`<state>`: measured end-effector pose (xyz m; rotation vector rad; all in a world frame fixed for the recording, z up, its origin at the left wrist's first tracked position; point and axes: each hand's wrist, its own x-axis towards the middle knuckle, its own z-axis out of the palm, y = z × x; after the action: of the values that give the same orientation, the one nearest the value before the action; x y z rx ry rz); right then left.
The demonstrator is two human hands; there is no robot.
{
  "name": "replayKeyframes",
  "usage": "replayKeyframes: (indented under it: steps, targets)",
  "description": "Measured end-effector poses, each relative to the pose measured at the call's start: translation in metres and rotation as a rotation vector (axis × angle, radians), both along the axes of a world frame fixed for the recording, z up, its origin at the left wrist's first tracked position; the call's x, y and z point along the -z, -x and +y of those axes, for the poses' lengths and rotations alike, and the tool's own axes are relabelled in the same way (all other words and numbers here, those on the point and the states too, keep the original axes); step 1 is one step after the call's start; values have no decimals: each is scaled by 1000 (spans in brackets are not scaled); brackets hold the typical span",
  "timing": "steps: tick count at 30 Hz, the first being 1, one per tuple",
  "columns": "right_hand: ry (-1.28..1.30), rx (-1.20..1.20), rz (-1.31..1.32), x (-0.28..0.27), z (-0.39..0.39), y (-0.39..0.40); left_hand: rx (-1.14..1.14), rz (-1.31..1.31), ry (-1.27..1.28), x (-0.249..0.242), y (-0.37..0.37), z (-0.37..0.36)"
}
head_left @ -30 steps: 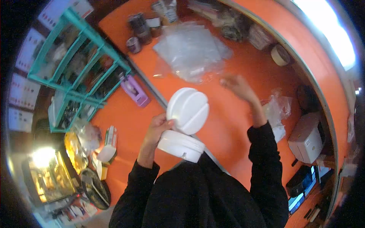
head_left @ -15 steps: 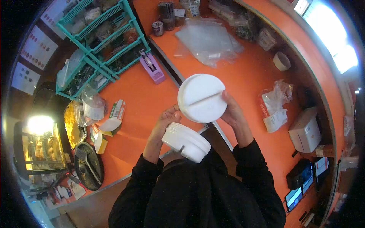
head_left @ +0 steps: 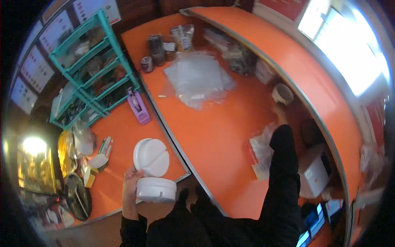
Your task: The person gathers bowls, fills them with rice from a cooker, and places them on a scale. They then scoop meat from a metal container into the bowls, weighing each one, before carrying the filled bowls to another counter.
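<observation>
Orange counter [head_left: 214,136] below; left hand [head_left: 131,183] fingers pinch a round white divided lid [head_left: 151,157] above stacked white bowls [head_left: 156,189]; right hand [head_left: 281,110] too blurred to tell.

Orange counter [head_left: 214,140], curved, with a raised orange ledge [head_left: 296,61] along its far side. On it I had: one heap of clear plastic bags [head_left: 197,78] toward the back; dark jars and a small tin [head_left: 154,51] behind that; a purple tape dispenser [head_left: 138,108] beside a teal wire rack [head_left: 94,70]; a tape roll [head_left: 282,93]; a white box [head_left: 314,171].
</observation>
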<state>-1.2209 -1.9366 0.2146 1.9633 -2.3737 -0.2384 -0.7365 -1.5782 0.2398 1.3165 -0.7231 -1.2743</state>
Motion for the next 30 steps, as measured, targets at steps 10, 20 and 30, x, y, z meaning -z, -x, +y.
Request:
replayKeyframes:
  steps: [10,20,30]
  targets:
    - [-256,-316,76,-6,-58,-18,-481,-151,-22,-30,5,55]
    - [-926,-1428,-1158,-83,209,-376,-555,244,379,-70,2,197]
    - [-1900,-1316,-1789,-101,663,-530,-1154,-359,320,-77,21,545]
